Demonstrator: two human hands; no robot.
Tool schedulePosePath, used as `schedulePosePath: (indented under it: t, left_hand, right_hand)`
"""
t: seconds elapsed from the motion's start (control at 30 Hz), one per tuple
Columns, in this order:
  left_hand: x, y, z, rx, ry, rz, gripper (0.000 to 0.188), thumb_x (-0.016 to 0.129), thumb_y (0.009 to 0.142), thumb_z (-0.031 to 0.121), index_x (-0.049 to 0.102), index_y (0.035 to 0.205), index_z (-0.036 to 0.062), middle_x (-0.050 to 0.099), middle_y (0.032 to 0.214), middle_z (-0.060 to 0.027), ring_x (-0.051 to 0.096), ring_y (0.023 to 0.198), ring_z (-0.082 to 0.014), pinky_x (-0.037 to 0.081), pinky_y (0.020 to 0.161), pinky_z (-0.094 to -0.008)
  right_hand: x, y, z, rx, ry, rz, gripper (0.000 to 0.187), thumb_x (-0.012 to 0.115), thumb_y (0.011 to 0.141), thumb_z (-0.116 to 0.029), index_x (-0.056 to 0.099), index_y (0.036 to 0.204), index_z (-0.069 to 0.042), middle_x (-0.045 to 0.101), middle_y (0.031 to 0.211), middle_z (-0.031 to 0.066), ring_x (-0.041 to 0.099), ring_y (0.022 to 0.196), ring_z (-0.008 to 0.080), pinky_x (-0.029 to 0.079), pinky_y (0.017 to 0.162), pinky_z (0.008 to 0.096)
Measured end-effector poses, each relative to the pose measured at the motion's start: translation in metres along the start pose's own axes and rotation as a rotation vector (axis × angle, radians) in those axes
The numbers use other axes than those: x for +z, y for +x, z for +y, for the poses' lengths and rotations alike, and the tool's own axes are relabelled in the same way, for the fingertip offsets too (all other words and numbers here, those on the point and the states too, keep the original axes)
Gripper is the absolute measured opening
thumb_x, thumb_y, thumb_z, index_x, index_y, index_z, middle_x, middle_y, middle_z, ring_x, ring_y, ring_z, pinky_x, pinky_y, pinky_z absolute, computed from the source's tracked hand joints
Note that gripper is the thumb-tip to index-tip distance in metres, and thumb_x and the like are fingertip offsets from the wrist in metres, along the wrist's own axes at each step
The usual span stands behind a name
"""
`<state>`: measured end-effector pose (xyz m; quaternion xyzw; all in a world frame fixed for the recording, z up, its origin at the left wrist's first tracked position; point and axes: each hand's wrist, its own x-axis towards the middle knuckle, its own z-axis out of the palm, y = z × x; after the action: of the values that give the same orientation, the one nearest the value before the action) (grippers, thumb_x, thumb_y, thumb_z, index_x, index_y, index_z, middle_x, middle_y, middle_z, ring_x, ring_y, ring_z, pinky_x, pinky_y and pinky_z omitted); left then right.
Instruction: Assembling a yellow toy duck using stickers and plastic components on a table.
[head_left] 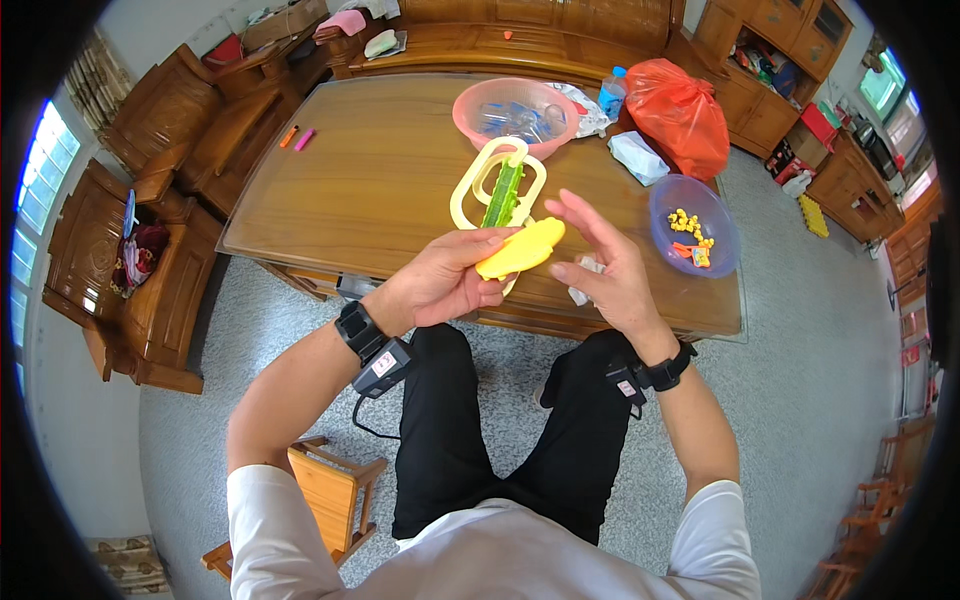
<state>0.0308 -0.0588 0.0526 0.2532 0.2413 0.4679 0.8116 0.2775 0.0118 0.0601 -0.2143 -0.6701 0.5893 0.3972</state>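
My left hand (447, 274) is closed on a smooth, flattish yellow piece (523, 249) with a rounded, lobed outline, held above the table's near edge. Just to its right, my right hand (606, 272) is raised with thumb and fingers apart, and it grips nothing. Beyond the yellow piece lies a cream looped frame (466, 196) with a bumpy green strip (503, 194) along its middle. My hands and the yellow piece cover the frame's near end. A crumpled white tissue (583, 285) shows on the table behind my right hand.
On the wooden table (350, 180) stand a pink basin (468, 112) with clear plastic items, a purple bowl (668, 222) with small yellow and orange pieces, a red bag (680, 118), and a blue bottle (612, 94). Two markers (304, 139) lie far left. A wooden stool (326, 492) is near my left.
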Motion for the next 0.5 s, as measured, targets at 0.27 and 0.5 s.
schedulePosePath:
  t: [0.27, 0.5]
  left_hand:
    - [0.011, 0.007, -0.004, -0.043, 0.270, 0.263, 0.045, 0.036, 0.116, 0.039, 0.059, 0.130, 0.0032, 0.071, 0.102, -0.0083, 0.068, 0.084, -0.0131, 0.055, 0.074, -0.0288]
    - [-0.001, 0.012, -0.011, 0.107, 0.400, 0.179, 0.033, 0.060, 0.109, 0.019, 0.060, 0.133, -0.0041, 0.073, 0.118, -0.0122, 0.074, 0.099, -0.0176, 0.063, 0.089, -0.0302]
  right_hand:
    - [-0.009, 0.005, 0.004, 0.134, -0.042, -0.024, 0.031, 0.084, 0.092, -0.014, 0.072, 0.116, 0.002, 0.073, 0.093, 0.0010, 0.058, 0.071, 0.0024, 0.044, 0.058, 0.0198]
    - [-0.007, -0.009, 0.006, 0.154, 0.032, 0.094, 0.034, 0.084, 0.093, -0.019, 0.074, 0.118, 0.002, 0.072, 0.090, -0.0016, 0.054, 0.065, 0.0000, 0.039, 0.054, 0.0190]
